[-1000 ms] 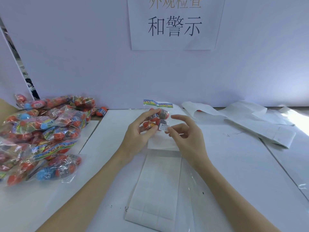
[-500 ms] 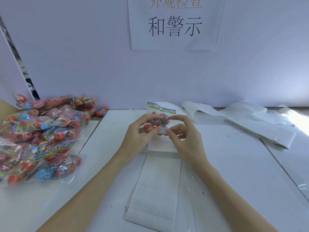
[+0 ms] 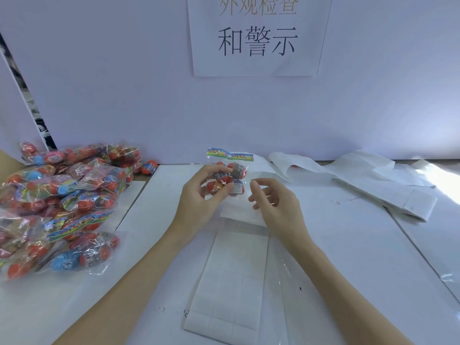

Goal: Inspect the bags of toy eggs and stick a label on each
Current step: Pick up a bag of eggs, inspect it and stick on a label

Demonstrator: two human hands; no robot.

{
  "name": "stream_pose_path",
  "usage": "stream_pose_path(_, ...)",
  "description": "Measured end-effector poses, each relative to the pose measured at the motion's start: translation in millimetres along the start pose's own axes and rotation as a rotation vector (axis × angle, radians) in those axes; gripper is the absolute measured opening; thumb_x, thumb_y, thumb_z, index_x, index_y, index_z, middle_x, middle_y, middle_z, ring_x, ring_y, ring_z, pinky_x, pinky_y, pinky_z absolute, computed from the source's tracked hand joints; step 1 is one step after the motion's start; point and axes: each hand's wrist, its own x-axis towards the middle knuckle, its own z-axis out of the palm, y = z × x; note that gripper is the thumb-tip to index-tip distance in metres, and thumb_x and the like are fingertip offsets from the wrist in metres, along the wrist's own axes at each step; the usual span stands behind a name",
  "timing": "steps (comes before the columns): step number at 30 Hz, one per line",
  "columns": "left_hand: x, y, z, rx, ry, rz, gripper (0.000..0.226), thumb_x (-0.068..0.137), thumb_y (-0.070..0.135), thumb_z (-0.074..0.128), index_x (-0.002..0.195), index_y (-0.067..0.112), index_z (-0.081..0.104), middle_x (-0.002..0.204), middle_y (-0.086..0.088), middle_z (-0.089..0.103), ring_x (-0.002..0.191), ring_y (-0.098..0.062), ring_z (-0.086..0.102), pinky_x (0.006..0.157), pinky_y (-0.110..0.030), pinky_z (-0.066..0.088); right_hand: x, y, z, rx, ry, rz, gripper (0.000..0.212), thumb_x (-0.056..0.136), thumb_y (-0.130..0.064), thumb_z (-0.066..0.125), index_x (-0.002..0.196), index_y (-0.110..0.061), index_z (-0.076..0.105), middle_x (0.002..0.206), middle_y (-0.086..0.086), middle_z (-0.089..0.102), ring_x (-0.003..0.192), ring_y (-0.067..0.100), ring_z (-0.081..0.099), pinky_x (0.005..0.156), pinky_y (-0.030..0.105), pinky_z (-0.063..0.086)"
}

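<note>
My left hand [image 3: 199,195] grips a small clear bag of red toy eggs [image 3: 230,174] upright above the white table, its coloured header card on top. A small white label [image 3: 237,188] sits stuck on the bag's lower right. My right hand [image 3: 276,202] hovers just to the right of the bag, fingers loosely curled, holding nothing and apart from it. Below my hands a sheet of white labels [image 3: 231,277] lies flat on the table.
A big pile of bagged toy eggs [image 3: 62,205] fills the left side. Peeled white backing sheets [image 3: 373,185] lie at the back right. A paper sign [image 3: 258,36] hangs on the wall behind. A clear film strip [image 3: 286,282] lies beside the label sheet.
My right hand pressed the label onto the bag, then let go and drew back to the right. The left hand kept hold of the bag.
</note>
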Motion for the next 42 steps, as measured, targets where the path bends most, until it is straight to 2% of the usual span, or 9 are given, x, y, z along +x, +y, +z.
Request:
stream_pose_path(4,-4.4,9.5,10.5,-0.036,-0.064,0.032,0.030,0.090,0.011,0.082,0.110,0.031,0.071,0.125,0.010,0.070,0.114,-0.016,0.069,0.085,-0.021,0.056,-3.9,-7.0,3.0,-0.014,-0.057,0.013,0.046,0.083,-0.062,0.070,0.090,-0.017,0.074,0.081,0.000,0.076,0.079,0.021,0.071,0.075,0.036,0.057)
stream_pose_path(10,-4.2,9.5,11.6,-0.082,-0.056,-0.008,0.027,0.093,0.013,0.079,0.112,0.028,0.068,0.127,0.005,0.070,0.118,-0.019,0.068,0.090,-0.028,0.058,-2.1,-10.0,-2.8,0.207,-0.103,0.072,0.023,0.093,-0.033,0.077,0.091,-0.011,0.077,0.081,0.000,0.076,0.072,0.004,0.064,0.068,0.015,0.049)
stream_pose_path(15,-5.3,8.3,13.5,-0.086,-0.053,-0.014,0.027,0.093,0.012,0.076,0.114,0.026,0.064,0.123,0.005,0.070,0.113,-0.017,0.068,0.092,-0.022,0.051,0.5,-8.9,-11.0,0.318,-0.219,0.145,0.020,0.096,-0.027,0.073,0.104,-0.009,0.073,0.089,0.001,0.071,0.082,0.010,0.062,0.073,0.020,0.049)
stream_pose_path(22,-6.0,11.1,12.7,-0.130,-0.044,-0.073,0.027,0.088,0.016,0.077,0.107,0.030,0.065,0.125,-0.005,0.070,0.105,-0.025,0.068,0.096,-0.049,0.053,1.1,-12.3,-8.0,0.356,-0.197,0.246,0.049,0.080,-0.054,0.073,0.112,-0.015,0.073,0.091,-0.006,0.077,0.084,0.008,0.070,0.072,0.020,0.053)
stream_pose_path(27,-7.6,11.5,14.8,-0.103,-0.065,-0.094,0.028,0.087,0.015,0.079,0.105,0.030,0.065,0.123,0.004,0.071,0.104,-0.039,0.066,0.097,-0.066,0.050,2.4,-6.8,-10.2,0.395,-0.138,0.238,0.021,0.091,-0.027,0.079,0.098,-0.010,0.070,0.084,-0.004,0.071,0.082,0.008,0.066,0.069,0.020,0.051)
stream_pose_path(31,-7.5,10.4,15.2,-0.096,-0.065,-0.103,0.025,0.088,0.015,0.079,0.104,0.028,0.066,0.118,-0.001,0.072,0.089,-0.027,0.062,0.090,-0.058,0.055,3.1,-7.9,-12.8,0.593,-0.204,0.325,0.022,0.085,-0.021,0.080,0.099,-0.010,0.066,0.081,-0.006,0.068,0.078,0.009,0.062,0.073,0.023,0.047)
stream_pose_path(35,-7.2,7.6,15.5,-0.119,-0.052,-0.085,0.019,0.094,0.006,0.074,0.100,0.023,0.067,0.112,0.000,0.071,0.075,-0.021,0.064,0.076,-0.031,0.058,4.0,-9.2,-16.1,0.625,-0.232,0.362,0.018,0.080,-0.021,0.079,0.092,-0.013,0.067,0.080,-0.006,0.070,0.078,0.008,0.064,0.070,0.018,0.049)
stream_pose_path(39,-6.5,4.4,14.1,-0.086,-0.030,-0.077,0.018,0.095,0.004,0.073,0.101,0.020,0.066,0.104,-0.002,0.072,0.071,-0.020,0.063,0.073,-0.029,0.057,2.9,-7.9,-13.9,0.598,-0.201,0.366,0.002,0.096,-0.008,0.070,0.098,-0.010,0.071,0.085,-0.002,0.074,0.079,0.009,0.068,0.072,0.019,0.050)
stream_pose_path(42,-6.0,3.8,12.9,-0.065,-0.028,-0.078,0.017,0.096,0.011,0.073,0.103,0.024,0.064,0.103,-0.010,0.072,0.075,-0.023,0.066,0.075,-0.032,0.057,2.9,-8.8,-12.7,0.635,-0.166,0.385,0.015,0.099,-0.011,0.069,0.113,-0.008,0.066,0.088,0.006,0.075,0.079,0.012,0.072,0.069,0.020,0.053)
